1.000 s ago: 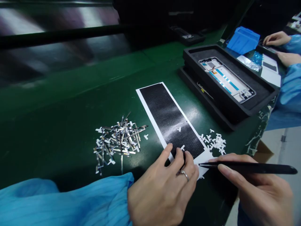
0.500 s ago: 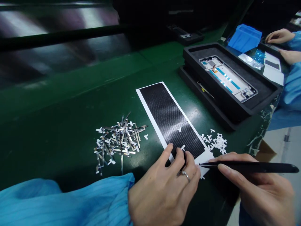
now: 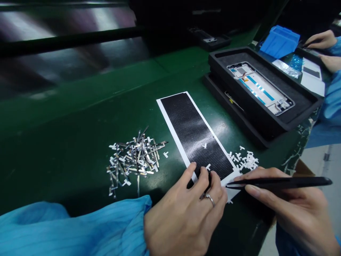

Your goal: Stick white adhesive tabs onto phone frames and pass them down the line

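My left hand (image 3: 186, 209), a ring on one finger, rests on the near end of a white-backed sheet (image 3: 197, 131) covered with a black ribbed layer. Its fingertips are curled down on the sheet; anything pinched beneath them is hidden. Black tweezers (image 3: 287, 182) are in the grip of my right hand (image 3: 295, 206), their tips at the sheet's near corner beside my left fingers. Small white T-shaped pieces (image 3: 247, 160) lie right of the sheet, and two more on its black surface. To the left is a pile of thin metallic strips with white tabs (image 3: 138, 156).
Stacked black foam trays (image 3: 303, 103) stand at the right, the upper one holding a phone frame (image 3: 262, 89). Behind are a blue bin (image 3: 279, 42) and another person's hands (image 3: 323, 40). Another tray (image 3: 215, 42) sits at the back of the green table (image 3: 80, 124).
The sheet's far end has shifted slightly right. My right hand and the tweezers' rear end have moved a little left, with the tips nearly in place. The trays appear slightly farther right.
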{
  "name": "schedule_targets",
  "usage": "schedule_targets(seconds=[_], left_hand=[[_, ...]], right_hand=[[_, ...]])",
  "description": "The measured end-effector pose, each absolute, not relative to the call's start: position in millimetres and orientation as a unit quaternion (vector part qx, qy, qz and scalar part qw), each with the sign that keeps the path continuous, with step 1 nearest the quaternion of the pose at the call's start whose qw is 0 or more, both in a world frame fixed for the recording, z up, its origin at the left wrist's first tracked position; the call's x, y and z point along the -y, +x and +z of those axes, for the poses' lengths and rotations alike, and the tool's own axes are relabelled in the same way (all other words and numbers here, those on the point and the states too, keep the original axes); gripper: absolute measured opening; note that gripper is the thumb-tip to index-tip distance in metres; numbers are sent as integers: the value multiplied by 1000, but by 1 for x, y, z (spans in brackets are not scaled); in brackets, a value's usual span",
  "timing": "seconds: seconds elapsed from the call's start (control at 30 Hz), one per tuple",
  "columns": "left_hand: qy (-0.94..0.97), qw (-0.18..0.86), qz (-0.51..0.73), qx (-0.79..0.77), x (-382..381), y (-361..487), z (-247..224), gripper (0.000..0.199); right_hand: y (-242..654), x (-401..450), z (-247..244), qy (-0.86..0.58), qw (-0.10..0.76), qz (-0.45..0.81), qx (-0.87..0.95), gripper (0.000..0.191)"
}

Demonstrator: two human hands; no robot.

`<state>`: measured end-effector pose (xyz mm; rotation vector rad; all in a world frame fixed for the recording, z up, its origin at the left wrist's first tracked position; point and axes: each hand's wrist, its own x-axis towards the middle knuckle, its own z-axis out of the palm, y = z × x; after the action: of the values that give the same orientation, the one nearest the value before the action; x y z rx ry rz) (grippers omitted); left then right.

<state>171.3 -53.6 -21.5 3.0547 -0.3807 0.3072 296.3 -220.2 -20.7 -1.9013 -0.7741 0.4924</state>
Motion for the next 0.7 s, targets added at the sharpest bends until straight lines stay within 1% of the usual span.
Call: schedule_targets(seconds=[0.17,0.33,0.7], left_hand=[[986,36,105,121,53,172,-22,41],[988,39,92,121,53,171,-22,45],[987,39,103,118,53,172,-23,49]], right_hand=[[299,223,-25,-787,496,176,323,10],[300,222,-24,-783,487,203,330,9],[302,221,-23,-782,482,217,331,8]])
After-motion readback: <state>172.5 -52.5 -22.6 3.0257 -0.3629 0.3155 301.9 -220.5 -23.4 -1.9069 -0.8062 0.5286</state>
